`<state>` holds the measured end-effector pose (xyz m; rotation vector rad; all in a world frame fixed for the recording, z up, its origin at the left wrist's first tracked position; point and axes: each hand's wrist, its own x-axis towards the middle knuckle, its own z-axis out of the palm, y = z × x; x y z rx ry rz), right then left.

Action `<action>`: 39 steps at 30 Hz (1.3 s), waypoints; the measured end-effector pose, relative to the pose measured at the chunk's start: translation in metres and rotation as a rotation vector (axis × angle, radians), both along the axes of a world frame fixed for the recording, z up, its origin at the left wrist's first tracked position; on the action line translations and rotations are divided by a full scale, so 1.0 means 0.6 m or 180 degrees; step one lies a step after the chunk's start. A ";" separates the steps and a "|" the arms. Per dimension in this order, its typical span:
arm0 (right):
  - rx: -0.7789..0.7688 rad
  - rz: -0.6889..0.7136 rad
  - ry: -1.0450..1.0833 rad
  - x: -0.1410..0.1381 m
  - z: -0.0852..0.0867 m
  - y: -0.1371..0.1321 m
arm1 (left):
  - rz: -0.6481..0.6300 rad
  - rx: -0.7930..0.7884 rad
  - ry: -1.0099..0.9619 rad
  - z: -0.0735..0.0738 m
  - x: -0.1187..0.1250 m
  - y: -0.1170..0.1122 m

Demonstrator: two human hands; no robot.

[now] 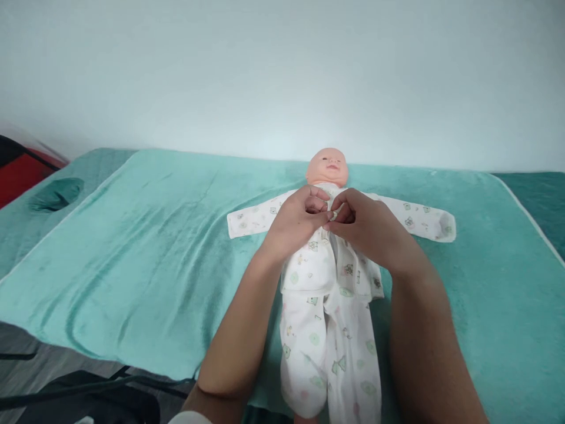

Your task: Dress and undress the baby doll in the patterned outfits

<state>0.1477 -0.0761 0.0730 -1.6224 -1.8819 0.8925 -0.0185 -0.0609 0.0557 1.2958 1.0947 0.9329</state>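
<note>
A baby doll lies on its back on a teal towel, dressed in a white printed shirt and matching trousers. Its sleeves spread out to both sides. My left hand and my right hand meet at the doll's chest just under the chin. Both pinch the front edges of the shirt, fingers curled and pressed together. My forearms run up from the bottom edge on either side of the doll's legs.
The towel covers a padded table whose darker teal surface shows at the right and far left, with a face hole at the left. A red and black object stands at the far left. Black frame parts lie below the table edge.
</note>
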 end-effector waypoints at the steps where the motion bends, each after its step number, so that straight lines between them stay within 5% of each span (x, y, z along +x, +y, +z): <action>1: 0.0016 -0.0007 -0.0035 -0.001 0.001 -0.002 | -0.0013 -0.0004 -0.0072 -0.002 -0.001 0.001; 13: 0.0042 -0.0040 -0.0237 -0.006 0.011 -0.012 | -0.0180 0.0040 -0.0354 -0.013 -0.008 0.010; 30: -0.0046 0.0153 -0.1476 0.007 0.025 -0.060 | -0.0242 0.0926 0.1022 0.002 -0.020 0.003; 39: -0.0292 0.0348 -0.1331 0.024 0.026 -0.055 | -0.1183 0.0744 0.1341 0.035 -0.042 -0.018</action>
